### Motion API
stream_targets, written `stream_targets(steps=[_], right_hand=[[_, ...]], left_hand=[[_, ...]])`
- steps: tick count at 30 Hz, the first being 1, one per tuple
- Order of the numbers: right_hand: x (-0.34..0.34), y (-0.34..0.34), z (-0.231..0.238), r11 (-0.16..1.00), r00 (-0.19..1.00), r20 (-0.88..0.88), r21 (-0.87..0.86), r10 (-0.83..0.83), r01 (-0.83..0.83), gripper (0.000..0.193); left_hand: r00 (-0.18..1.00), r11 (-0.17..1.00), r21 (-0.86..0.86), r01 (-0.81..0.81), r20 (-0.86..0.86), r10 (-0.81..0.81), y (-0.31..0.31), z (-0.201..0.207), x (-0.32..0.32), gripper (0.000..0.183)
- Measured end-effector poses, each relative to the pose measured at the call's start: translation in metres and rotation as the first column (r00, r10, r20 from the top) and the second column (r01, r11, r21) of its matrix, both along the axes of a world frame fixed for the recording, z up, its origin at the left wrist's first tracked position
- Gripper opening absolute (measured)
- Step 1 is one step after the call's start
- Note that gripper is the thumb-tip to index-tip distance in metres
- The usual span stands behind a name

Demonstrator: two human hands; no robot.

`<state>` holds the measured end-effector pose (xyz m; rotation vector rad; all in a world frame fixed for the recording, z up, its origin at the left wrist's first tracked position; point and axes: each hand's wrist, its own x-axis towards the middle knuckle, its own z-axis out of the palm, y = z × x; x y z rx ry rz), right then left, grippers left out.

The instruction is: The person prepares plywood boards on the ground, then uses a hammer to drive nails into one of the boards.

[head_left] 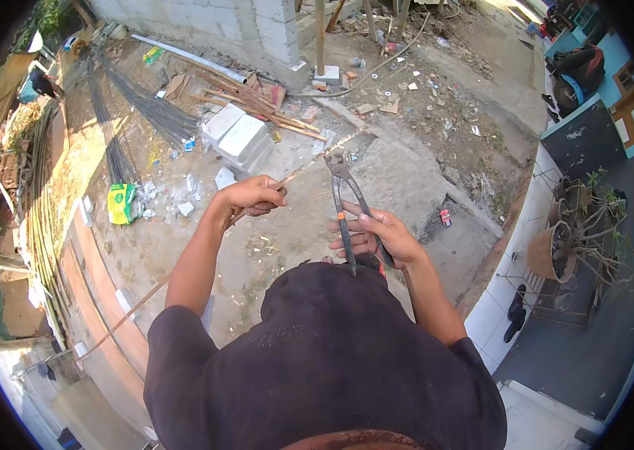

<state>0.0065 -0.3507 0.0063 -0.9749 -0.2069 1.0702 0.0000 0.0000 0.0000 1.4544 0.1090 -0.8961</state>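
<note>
My left hand is closed around a long, thin brown rod. The rod slants from the lower left, through my fist, up to the right, where its far part looks pale and speckled. In my right hand are dark metal pincers with an orange band on one handle. The handles are spread, my thumb lies on one of them, and several fingers reach across between them. The pincers' jaws point away from me, close beside the rod's far part; whether they touch it I cannot tell.
Pale blocks stand ahead, beside wooden strips and bundled dark rods. A green-yellow bag lies to the left, near long planks. At right are a potted plant and white tiles.
</note>
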Motion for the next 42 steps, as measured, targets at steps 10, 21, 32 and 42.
stream_targets(steps=[10, 21, 32, 42], right_hand=[[0.020, -0.001, 0.007, 0.986, 0.986, -0.016, 0.001, 0.166, -0.166, 0.069], [0.008, -0.001, 0.009, 0.988, 0.992, 0.051, -0.114, 0.111, -0.105, 0.069], [0.015, -0.015, 0.035, 0.982, 0.989, 0.081, -0.155, 0.125, -0.111, 0.073], [0.013, -0.025, 0.019, 0.977, 0.980, 0.113, -0.159, 0.161, -0.142, 0.061]], left_hand=[[0.996, 0.996, 0.064, -0.066, 0.066, 0.061, -0.003, 0.007, -0.017, 0.036], [0.991, 0.998, -0.020, 0.059, 0.124, -0.056, -0.002, -0.006, -0.014, 0.034], [0.981, 0.982, 0.187, -0.032, 0.192, -0.005, -0.019, 0.033, -0.025, 0.027], [0.906, 0.976, 0.208, -0.065, 0.423, -0.029, -0.028, 0.012, -0.033, 0.032]])
